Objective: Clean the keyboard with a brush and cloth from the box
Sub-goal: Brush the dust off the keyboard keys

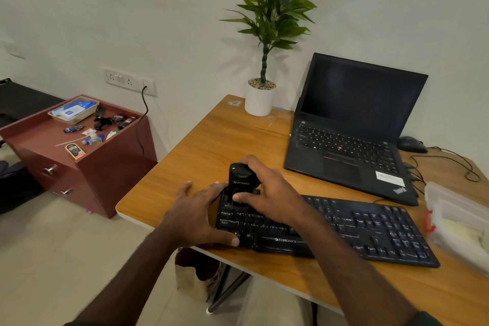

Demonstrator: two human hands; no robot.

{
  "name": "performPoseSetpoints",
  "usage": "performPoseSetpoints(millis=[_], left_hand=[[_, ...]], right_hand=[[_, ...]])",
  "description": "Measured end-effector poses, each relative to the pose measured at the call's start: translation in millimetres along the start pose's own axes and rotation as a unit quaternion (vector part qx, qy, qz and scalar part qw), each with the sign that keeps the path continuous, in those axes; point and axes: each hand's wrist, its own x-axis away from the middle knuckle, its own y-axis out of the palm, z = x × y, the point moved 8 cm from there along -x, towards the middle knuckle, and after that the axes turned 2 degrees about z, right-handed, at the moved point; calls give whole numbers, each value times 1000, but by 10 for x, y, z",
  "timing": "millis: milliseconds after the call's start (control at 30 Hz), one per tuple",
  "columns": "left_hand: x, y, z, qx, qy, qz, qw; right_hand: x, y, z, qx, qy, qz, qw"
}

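A black keyboard (357, 230) lies across the front of the wooden desk (211, 140). My right hand (267, 190) grips a black brush tool (239, 180) upright over the keyboard's upper left keys; its bristles are hidden by my hand. My left hand (195, 217) rests on the keyboard's left end, fingers spread along the edge and thumb at the front corner. A clear plastic box (455, 222) with a red latch stands at the desk's right edge, something pale inside it.
An open black laptop (352, 137) stands behind the keyboard, with a mouse (411, 144) and cables to its right. A potted plant (260, 99) sits at the desk's back. A red-brown drawer cabinet (87, 167) with small clutter stands left of the desk.
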Motion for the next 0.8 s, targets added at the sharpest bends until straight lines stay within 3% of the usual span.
performPoseSetpoints(millis=[333, 500, 600, 800], left_hand=[[6, -11, 9, -6, -1, -4, 1000], [0, -3, 3, -4, -4, -6, 1000], [5, 3, 1, -1, -5, -8, 1000], [11, -6, 11, -5, -7, -11, 1000]], right_hand=[[383, -731, 468, 85, 65, -42, 993], [413, -729, 461, 45, 43, 39, 997], [416, -540, 445, -12, 32, 38, 999], [425, -696, 547, 17, 32, 114, 993]])
